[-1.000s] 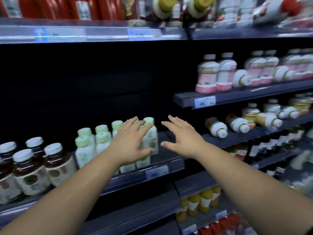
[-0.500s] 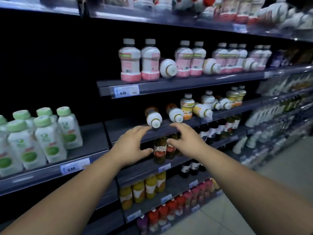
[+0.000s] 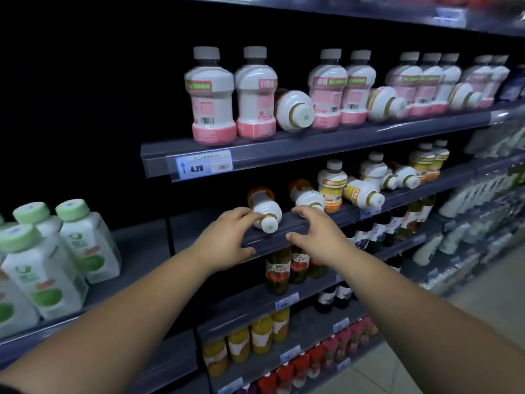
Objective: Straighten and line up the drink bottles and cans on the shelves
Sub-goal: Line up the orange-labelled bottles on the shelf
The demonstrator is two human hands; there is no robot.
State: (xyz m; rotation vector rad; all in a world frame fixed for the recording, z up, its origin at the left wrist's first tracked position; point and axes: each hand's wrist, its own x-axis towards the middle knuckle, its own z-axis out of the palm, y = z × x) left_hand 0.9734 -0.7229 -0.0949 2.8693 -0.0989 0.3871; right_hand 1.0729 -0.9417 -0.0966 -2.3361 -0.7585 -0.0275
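White toppled bottle (image 3: 265, 213): on its side on the middle shelf (image 3: 187, 228), cap out over the front edge, orange-brown base to the back.
Second toppled bottle (image 3: 308, 196): on its side just right of it, same way round, cap end hidden behind fingers.
Left hand (image 3: 227, 241): half open, fingers loosely arched. Fingertips (image 3: 254, 216) touch the white toppled bottle at the neck from the left, not wrapped round it. Thumb low at the shelf's front edge.
Right hand (image 3: 315, 237): half open, fingers arched over the second toppled bottle's cap end, contact cannot tell. Thumb points left in front of the shelf edge.
Bottle vs hands: cap of the white toppled bottle sits between the two hands, nearer the left.
Middle shelf, rest: dark grey. Further right an upright yellow-label bottle (image 3: 332, 184), then more fallen bottles (image 3: 363, 194), uprights at the far end.
Upper shelf (image 3: 341, 143): pink-label bottles (image 3: 211, 103) upright, three white bottles on their sides (image 3: 295, 110) among them, price tag (image 3: 203, 166) reading 4.20 on the front rail.
Left bay: green-capped bottles (image 3: 71, 240) upright on a lower shelf.
Below: dark bottles (image 3: 279, 270), orange juice bottles (image 3: 255, 339), red bottles (image 3: 295, 368), all upright.
Floor (image 3: 454, 351): pale, lower right.
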